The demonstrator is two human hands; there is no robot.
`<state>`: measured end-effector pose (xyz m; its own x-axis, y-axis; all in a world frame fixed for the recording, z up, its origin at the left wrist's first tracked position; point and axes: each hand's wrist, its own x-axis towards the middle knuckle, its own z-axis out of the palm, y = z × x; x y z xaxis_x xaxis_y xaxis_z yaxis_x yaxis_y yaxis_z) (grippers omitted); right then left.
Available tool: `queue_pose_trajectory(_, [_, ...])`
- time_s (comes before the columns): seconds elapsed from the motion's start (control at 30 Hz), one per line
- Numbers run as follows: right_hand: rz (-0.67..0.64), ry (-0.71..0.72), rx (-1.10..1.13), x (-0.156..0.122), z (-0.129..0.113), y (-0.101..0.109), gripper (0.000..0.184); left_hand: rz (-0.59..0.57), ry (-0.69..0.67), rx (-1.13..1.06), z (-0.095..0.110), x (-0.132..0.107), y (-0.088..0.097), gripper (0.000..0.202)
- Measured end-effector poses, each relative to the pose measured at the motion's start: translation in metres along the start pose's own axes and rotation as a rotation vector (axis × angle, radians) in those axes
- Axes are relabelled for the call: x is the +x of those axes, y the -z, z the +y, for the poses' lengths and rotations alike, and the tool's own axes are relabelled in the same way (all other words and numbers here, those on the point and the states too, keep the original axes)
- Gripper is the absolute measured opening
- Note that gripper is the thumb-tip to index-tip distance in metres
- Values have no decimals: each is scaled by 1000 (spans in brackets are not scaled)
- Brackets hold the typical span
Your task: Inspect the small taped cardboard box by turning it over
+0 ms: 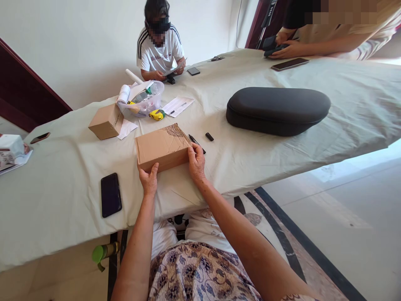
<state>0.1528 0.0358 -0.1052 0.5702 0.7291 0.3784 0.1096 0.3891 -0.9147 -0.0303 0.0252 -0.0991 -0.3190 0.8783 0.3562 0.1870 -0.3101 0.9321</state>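
Fingers [194, 150] spread; left hand [149, 179], right hand [196, 164] touching cardboard box [161, 147] ends

A long table [266, 167] covered with a pale cloth carries all items. At the near edge lies a flat near box [163, 146]; a pen [196, 142] and its cap [209, 136] lie just to its right. A black phone [110, 195] lies left of it, face up. Farther back sit a far box [105, 122], a clear tub [147, 100], a yellow tape measure [157, 114] and a paper sheet [178, 105]. A black padded case [277, 109] occupies the right half. A far phone [290, 64] lies beyond it.
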Motion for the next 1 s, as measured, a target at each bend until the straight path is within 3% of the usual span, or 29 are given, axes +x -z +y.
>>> queue_pose_trajectory(1.0, [10,-14,-7,-1,-1,-1,42,25,6,1,2,-1,0,89])
